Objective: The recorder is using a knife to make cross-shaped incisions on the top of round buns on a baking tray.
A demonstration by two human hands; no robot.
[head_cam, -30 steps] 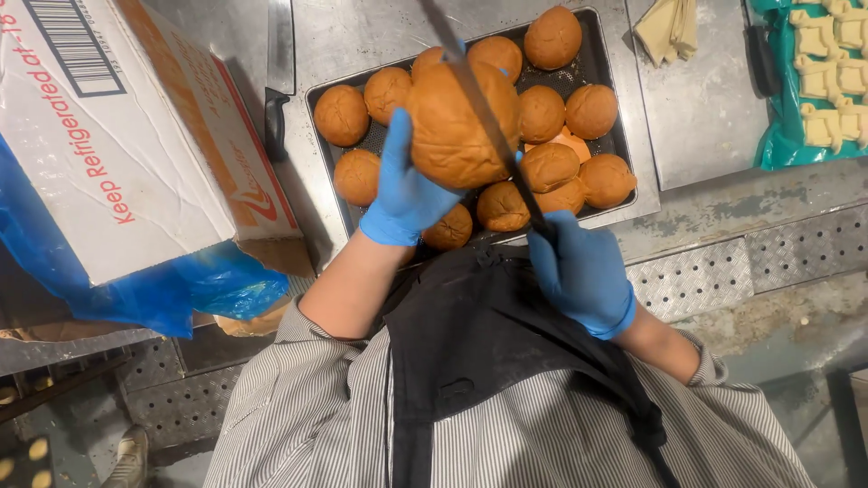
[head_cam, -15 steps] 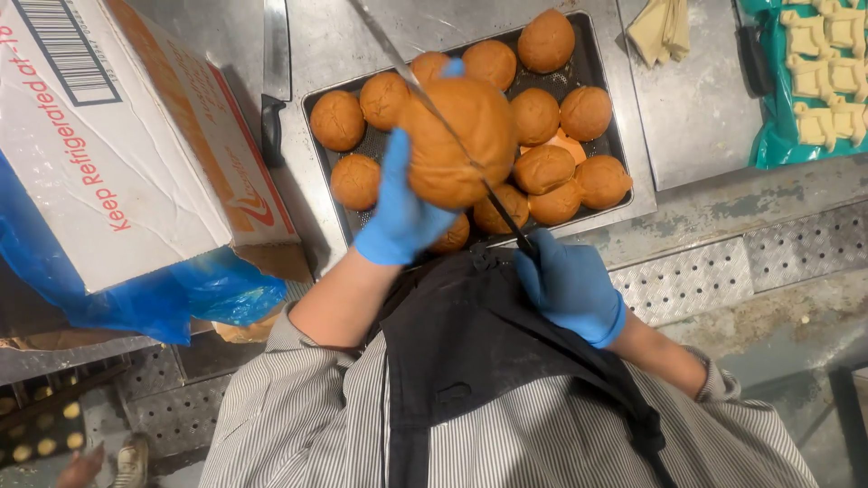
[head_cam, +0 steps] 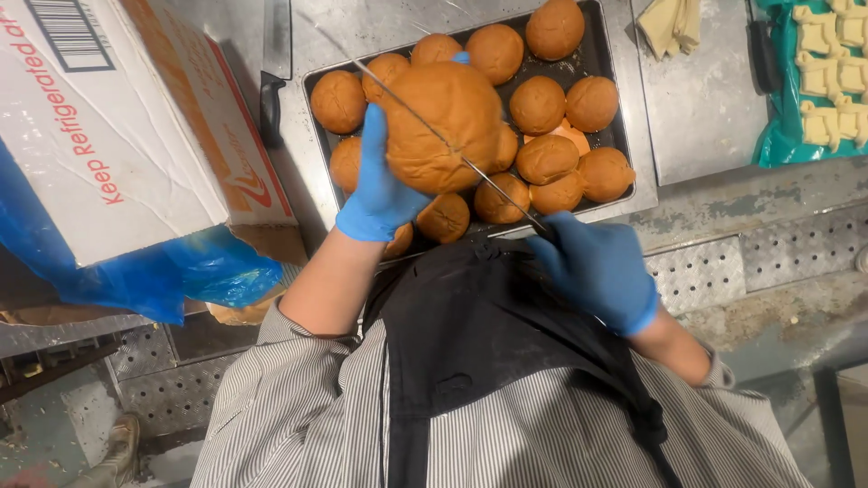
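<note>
You hold a big round bun up in the air, just above the dark tray. It sits on its side in your left hand, so its edge faces the blade. Your left fingers curl around the back of the bun and cup it, and one fingertip peeks over the top. That grip keeps the bun from rolling while it is cut.

A long thin knife lies across the middle of the bun, slanting from the upper left down to your right hand. Your right hand is closed tight around the handle, close to your black apron. The blade looks pressed into the bun's side, though you cannot see how deep it goes.

Under the bun, the tray is full of more small brown buns, packed close and touching each other. They are right below your hands, easy to grab.

A second knife lies flat on the metal table just left of the tray. Further left is a white cardboard box with a blue plastic bag hanging out under it. Far right, pale dough shapes rest on a green sheet, well apart from the buns.
</note>
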